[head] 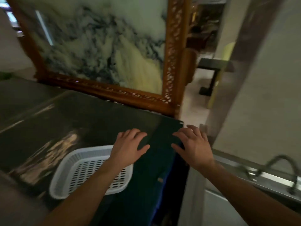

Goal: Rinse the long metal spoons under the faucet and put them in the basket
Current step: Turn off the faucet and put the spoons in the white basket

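A white slotted plastic basket sits on a dark glossy counter, partly under my left forearm. It looks bare inside where I can see it. My left hand hovers palm down above the counter's right end, fingers spread, holding nothing. My right hand is level with it, just right of the counter's corner, also spread and holding nothing. A metal faucet curves over a steel sink edge at the lower right. No spoons are visible. The whole frame is motion-blurred.
A carved wooden frame holding a marbled stone panel stands behind the counter. A dark blue cloth hangs over the counter's right side. A pale wall rises on the right, and a black stand sits on the floor beyond.
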{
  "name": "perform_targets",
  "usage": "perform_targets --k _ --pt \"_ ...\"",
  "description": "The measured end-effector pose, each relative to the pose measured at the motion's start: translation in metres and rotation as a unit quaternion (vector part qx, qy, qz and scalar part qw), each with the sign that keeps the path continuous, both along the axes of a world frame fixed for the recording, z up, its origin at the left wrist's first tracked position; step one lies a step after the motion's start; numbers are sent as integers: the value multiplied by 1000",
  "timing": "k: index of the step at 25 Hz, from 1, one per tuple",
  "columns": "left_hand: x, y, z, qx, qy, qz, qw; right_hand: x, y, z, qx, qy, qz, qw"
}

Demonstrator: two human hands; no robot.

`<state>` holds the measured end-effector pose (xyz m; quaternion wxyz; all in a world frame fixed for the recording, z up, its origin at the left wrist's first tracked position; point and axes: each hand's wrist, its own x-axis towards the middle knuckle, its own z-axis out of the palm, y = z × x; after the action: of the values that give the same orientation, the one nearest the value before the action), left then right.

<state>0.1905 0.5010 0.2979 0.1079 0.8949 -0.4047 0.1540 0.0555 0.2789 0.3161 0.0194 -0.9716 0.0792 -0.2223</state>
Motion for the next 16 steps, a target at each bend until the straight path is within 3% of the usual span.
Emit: perform_targets --k 9,16 --pt "-198 -236 78 -69 -20 -200 977 -295 -187 83 -34 -62 -270 960" --pt "-312 -321 103 -101 -37 -273 956 -442 -225 105 -22 -98 -340 935"
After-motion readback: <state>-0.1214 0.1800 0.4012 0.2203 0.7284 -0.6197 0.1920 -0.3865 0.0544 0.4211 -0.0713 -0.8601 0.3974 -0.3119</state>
